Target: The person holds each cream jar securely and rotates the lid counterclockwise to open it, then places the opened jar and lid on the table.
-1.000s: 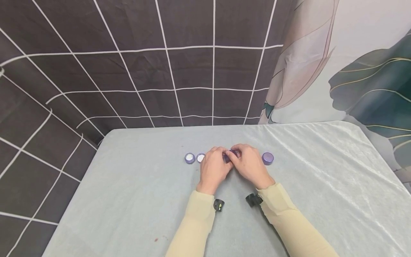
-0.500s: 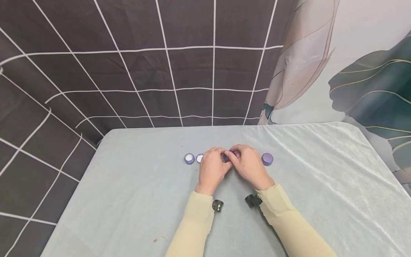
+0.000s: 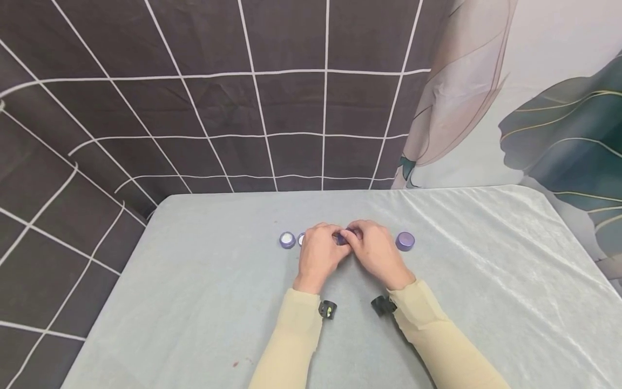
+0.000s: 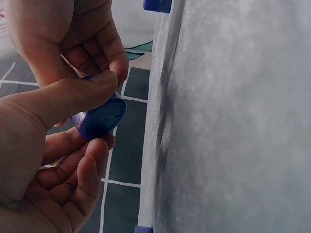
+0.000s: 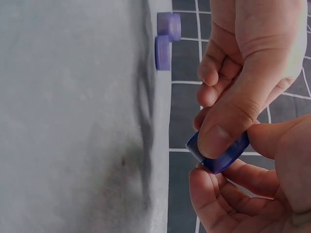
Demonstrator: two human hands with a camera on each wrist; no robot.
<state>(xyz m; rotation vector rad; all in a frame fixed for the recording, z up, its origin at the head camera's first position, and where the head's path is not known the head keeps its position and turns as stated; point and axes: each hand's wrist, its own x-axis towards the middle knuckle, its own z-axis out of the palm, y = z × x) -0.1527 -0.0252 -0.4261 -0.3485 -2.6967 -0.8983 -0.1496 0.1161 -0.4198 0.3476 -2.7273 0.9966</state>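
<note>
Both hands meet over the table in the head view, around a small round purple jar [image 3: 342,238]. My left hand [image 3: 318,259] pinches it between thumb and fingertips, and my right hand [image 3: 380,255] grips it from the other side. Seen from the left wrist, the jar [image 4: 103,120] looks deep blue and tilted, with its flat round face exposed below the left thumb. In the right wrist view, a thumb lies across the jar [image 5: 228,158] and fingertips support its lower edge. Much of it is hidden by the fingers.
A purple jar with a white top [image 3: 287,240] stands left of the hands. Beside it, another white-topped one [image 3: 301,239] is partly covered by the left hand. A purple-topped jar [image 3: 405,241] stands to the right. Pale cloth covers the table [image 3: 194,302]; a dark gridded curtain [image 3: 286,102] hangs behind.
Both hands stay nearly in place around the jar. The left hand has shifted slightly left, covering more of the white-topped jar beside it. The standing jars have not moved.
</note>
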